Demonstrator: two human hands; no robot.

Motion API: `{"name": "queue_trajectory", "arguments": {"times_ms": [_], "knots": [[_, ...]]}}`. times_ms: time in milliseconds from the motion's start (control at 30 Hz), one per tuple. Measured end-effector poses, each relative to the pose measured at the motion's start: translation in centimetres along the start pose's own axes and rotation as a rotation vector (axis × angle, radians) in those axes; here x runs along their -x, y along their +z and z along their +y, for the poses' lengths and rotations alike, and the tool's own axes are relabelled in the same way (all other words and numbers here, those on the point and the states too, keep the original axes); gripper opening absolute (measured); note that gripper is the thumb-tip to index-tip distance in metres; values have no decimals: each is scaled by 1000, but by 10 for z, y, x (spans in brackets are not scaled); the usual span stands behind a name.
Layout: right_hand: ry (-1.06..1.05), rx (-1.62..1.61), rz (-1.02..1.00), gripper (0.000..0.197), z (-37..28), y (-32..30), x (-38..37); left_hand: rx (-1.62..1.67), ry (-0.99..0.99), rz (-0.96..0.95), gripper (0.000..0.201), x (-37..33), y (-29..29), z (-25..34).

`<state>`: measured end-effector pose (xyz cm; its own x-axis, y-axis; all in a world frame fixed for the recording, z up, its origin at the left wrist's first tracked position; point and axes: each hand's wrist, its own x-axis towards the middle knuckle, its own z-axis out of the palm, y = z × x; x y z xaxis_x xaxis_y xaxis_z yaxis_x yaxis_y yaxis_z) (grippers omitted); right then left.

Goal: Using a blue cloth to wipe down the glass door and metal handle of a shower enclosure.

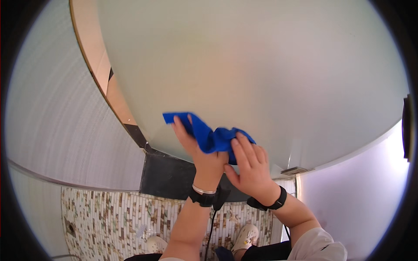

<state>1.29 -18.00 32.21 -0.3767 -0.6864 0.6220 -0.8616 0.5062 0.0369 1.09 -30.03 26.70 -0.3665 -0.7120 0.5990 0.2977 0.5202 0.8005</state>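
A crumpled blue cloth (pixel 213 139) is stretched between my hands in front of a large frosted glass panel (pixel 244 74), near its lower part. My left hand (pixel 201 156) holds the left part of the cloth, its fingers reaching up along it and partly covered by the folds. On the right end, my right hand (pixel 250 165) holds the cloth under bent fingers, with the thumb close to my left wrist. Whether the cloth presses on the glass all along its length cannot be seen. Each wrist wears a black band, and the left also has a light bracelet.
A pale streaked wall (pixel 74 108) stands to the left, past a narrow gap. Below the glass lies a dark sill (pixel 165 174), with a metal clip (pixel 294 171) at the panel's lower edge. A black cable (pixel 212 230) hangs over the mosaic-tiled floor (pixel 117 217). My light clogs (pixel 247 237) stand there.
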Motion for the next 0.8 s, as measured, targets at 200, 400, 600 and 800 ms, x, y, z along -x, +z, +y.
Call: {"name": "queue_trajectory", "arguments": {"times_ms": [200, 400, 600, 800], "knots": [[19, 35, 98, 71, 4, -14, -6, -223, 326, -91, 75, -38, -9, 37], [29, 107, 99, 70, 2, -10, -5, -333, 162, -8, 76, -55, -23, 37], [39, 144, 89, 68, 1, -3, -9, -358, 275, -139, 79, -43, -24, 49], [100, 244, 73, 65, -3, -13, -12, -350, 114, -30, 88, -61, -23, 32]]}}
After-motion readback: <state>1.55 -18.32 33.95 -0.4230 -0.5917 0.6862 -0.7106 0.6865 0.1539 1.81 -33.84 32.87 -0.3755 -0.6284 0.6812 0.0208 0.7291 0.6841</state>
